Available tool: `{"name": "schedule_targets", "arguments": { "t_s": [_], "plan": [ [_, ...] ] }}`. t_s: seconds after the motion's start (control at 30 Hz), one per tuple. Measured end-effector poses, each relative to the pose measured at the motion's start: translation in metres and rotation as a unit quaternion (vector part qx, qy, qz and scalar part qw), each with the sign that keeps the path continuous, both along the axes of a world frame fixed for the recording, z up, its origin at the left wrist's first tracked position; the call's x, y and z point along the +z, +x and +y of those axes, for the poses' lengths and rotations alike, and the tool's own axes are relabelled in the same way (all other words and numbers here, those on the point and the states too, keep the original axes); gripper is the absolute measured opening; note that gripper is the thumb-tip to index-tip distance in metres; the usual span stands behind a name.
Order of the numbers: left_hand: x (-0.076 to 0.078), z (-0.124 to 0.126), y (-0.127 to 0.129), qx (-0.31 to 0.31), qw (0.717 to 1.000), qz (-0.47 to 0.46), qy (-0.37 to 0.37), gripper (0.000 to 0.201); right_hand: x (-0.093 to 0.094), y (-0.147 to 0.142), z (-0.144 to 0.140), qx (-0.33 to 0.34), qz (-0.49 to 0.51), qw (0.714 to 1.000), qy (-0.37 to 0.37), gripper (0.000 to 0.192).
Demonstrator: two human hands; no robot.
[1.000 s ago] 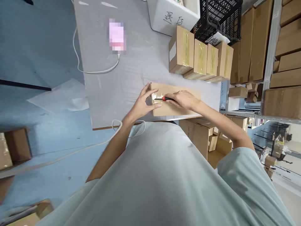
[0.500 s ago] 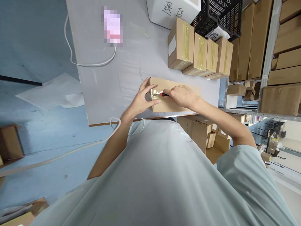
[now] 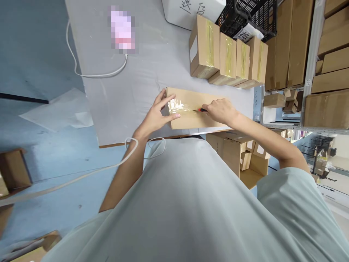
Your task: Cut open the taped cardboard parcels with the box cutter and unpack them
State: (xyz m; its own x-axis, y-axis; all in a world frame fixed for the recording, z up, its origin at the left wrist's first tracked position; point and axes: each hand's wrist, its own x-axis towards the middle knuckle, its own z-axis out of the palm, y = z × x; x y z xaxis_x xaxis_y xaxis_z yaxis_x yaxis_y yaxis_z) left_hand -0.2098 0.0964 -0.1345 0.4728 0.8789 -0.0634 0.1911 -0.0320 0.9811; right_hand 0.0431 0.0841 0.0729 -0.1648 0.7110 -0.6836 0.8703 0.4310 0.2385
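A long cardboard box (image 3: 188, 118) lies on the grey table, a strip of clear shiny tape along its top. My left hand (image 3: 158, 112) braces the box's left end, thumb and fingers spread over its edge and holding it. In my right hand (image 3: 222, 111) is a red and black utility knife (image 3: 202, 110), its thin blade pointing left at the tape near the box's middle. The fingers wrap round most of the handle and hide it.
Several taped cardboard boxes (image 3: 204, 47) stand at the back right, by a white bin (image 3: 188, 14) and a black crate (image 3: 253, 18). A white cable (image 3: 100, 75) runs to a blurred pink device (image 3: 121, 31). Shelves hold cartons (image 3: 327, 109) on the right.
My right hand has drawn the knife rightward along the tape, from near the box's left end to about its middle. My left hand stays on the box's left end.
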Motion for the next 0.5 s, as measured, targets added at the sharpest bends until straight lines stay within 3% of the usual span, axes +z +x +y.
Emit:
{"name": "schedule_targets", "arguments": {
  "t_s": [0.17,0.37,0.5],
  "plan": [
    [0.008,-0.006,0.006,0.027,0.999,0.042,0.014,0.105,-0.004,0.015,0.0,0.004,0.017,1.0,0.005,0.044],
    [0.022,-0.011,0.064,0.183,0.97,0.137,0.081,0.069,-0.019,0.025,0.02,0.025,0.069,0.997,0.012,0.045],
    [0.03,-0.017,0.085,0.228,0.952,0.18,0.097,0.057,-0.025,0.066,0.018,0.008,0.074,0.997,0.001,0.042]
  ]
}}
